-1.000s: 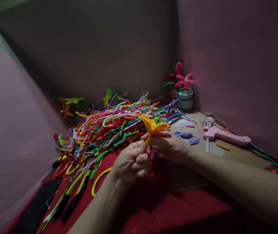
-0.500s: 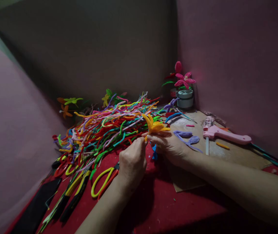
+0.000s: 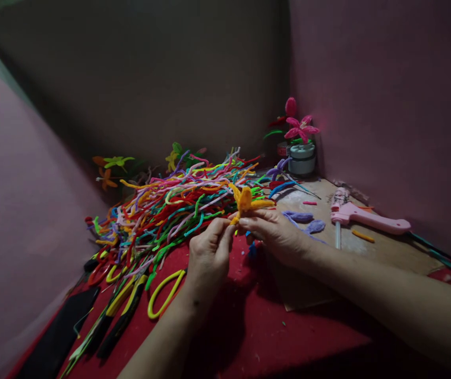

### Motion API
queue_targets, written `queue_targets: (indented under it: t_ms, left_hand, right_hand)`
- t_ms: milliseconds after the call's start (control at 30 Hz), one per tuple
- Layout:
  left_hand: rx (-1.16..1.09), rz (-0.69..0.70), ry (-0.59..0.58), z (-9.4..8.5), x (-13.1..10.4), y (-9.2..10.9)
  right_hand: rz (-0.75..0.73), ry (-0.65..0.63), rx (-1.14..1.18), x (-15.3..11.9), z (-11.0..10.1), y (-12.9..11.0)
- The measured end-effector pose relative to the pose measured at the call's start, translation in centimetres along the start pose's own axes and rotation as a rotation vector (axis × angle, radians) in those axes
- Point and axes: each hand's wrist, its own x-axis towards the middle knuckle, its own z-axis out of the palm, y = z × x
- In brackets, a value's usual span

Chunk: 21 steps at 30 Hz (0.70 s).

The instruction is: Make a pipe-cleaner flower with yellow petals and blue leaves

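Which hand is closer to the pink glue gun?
Right. In the picture, the right hand is to the left of the glue gun; the left hand is farther left, at the base of the orange flower.

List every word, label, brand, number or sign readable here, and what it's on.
No text can be read.
Red-and-pale patch left of the grey pot: possibly a label, too small and blurred to read.
Pink glue gun and yellow flower: no lettering visible.
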Motion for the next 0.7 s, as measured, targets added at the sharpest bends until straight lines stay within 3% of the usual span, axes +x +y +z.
queue_targets:
  t_ms: [200,467,700]
  left_hand:
    - [-0.557,-0.373,-0.207,0.00,0.47,0.55]
    - [-1.039,-0.510,-0.347,0.25,0.49,0.10]
    - [-1.173,-0.559,-0.456,0.15,0.60,-0.06]
  right_hand:
    - [0.082,0.007,0.162,-0.03,0.01,0.18]
    - [0.202,-0.078,0.303,0.07,-0.10,0.06]
    - [0.174,-0.065,0.339,0.12,-0.19,0.39]
